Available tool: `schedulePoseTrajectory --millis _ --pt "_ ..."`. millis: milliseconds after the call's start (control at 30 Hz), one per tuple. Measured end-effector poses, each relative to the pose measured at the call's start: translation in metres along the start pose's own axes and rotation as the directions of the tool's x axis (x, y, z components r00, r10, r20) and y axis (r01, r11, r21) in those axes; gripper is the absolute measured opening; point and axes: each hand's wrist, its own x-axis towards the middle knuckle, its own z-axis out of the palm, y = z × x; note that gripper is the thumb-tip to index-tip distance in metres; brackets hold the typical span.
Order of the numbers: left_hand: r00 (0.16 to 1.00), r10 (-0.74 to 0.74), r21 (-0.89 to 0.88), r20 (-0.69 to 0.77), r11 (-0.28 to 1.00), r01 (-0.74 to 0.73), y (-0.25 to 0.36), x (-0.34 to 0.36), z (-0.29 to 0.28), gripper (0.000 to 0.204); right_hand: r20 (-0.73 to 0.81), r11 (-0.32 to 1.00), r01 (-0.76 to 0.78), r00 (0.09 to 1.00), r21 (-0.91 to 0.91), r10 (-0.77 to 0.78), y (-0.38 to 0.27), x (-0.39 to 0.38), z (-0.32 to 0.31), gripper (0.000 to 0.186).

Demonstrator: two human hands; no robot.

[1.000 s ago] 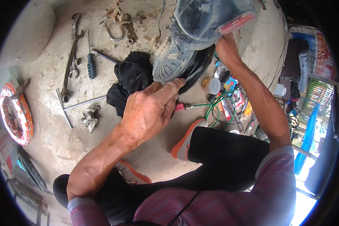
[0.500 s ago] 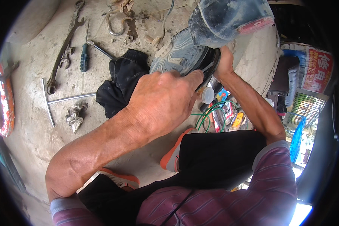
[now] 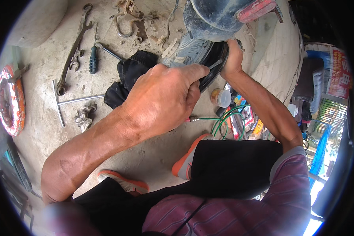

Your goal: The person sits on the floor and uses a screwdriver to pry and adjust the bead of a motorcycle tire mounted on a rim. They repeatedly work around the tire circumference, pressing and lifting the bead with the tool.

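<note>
A dusty tyre (image 3: 190,49) with a worn tread stands under a scuffed dark mudguard (image 3: 212,19). Its black inner side faces my arms. My left hand (image 3: 161,98) is closed in front of it, the index finger stretched along a thin grey metal tool (image 3: 215,64) whose tip lies against the inside of the tyre. The rest of that tool is hidden in the hand. At the tyre's right edge, my right hand (image 3: 233,61) grips the rim of the rubber, with some fingers out of sight behind it. A black cloth (image 3: 135,67) lies just left of the tyre.
To the left lie a large wrench (image 3: 72,55), a blue-handled screwdriver (image 3: 93,59), a T-handle wrench (image 3: 80,99) and a metal part (image 3: 84,117). A small clear-lidded jar (image 3: 223,98) and a green hose (image 3: 218,119) lie right of my left hand. An orange-white coil (image 3: 11,100) stands far left.
The mudguard and its red piece have shifted up and left in view. My left index finger has moved up along the tyre's inner side. My right hand keeps its grip.
</note>
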Motion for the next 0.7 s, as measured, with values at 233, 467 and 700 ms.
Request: schedulePoseTrajectory --millis 233,467,700 --pt "0.985 -0.095 -0.075 0.143 0.991 0.106 0.005 -0.003 -0.009 0.040 0.036 0.996 0.070 0.997 -0.048 -0.068 0.016 0.004 -0.020 0.054" --pt "0.998 -0.035 0.119 0.046 0.993 0.029 0.008 0.025 0.003 0.037 0.035 0.993 0.106 0.994 -0.057 -0.104 0.007 -0.009 -0.007 0.052" --pt "0.991 -0.087 0.107 0.101 0.991 0.076 0.013 -0.001 -0.008 0.038 0.085 0.976 0.171 0.983 -0.136 -0.161 -0.001 -0.012 0.000 0.053"
